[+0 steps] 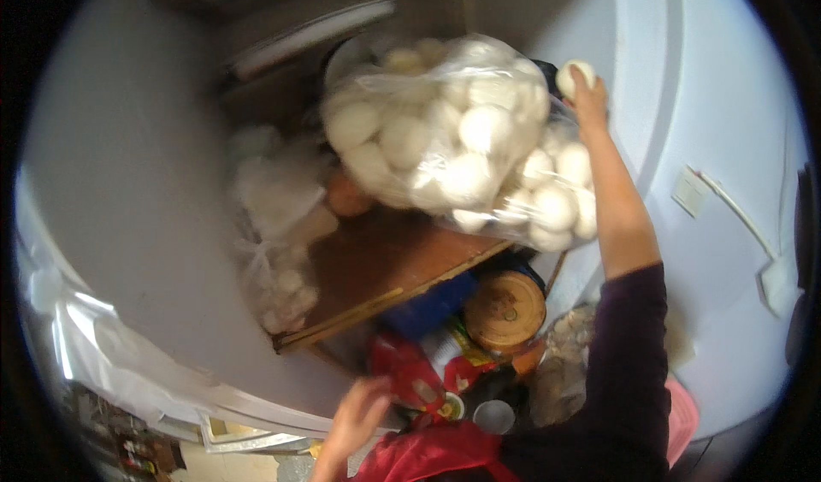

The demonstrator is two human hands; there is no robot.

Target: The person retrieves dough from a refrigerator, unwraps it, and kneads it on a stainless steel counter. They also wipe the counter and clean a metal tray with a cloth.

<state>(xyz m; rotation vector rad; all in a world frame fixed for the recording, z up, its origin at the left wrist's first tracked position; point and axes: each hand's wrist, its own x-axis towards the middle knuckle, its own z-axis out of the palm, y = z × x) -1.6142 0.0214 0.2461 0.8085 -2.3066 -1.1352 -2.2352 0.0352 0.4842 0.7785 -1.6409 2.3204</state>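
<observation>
High at the right, my right hand (591,105) grips a smooth white ball (571,79) between thumb and fingers. Just left of it sits a large clear plastic bag (442,119) full of white balls. A second clear bag (555,206) of similar balls lies against it, beside my right forearm. Both bags rest at the far end of a brown wooden board (410,248). My left hand (360,414) is blurred near the bottom, in front of my red apron (436,450); its fingers are apart and I see nothing in it.
Other bagged items (282,206) are blurred along the board's left side. Below its edge are a round wooden disc (505,309), a red bag (404,370) and a white cup (494,416). A pale wall with a switch plate (690,191) curves along the right; a pink container (681,418) stands low there.
</observation>
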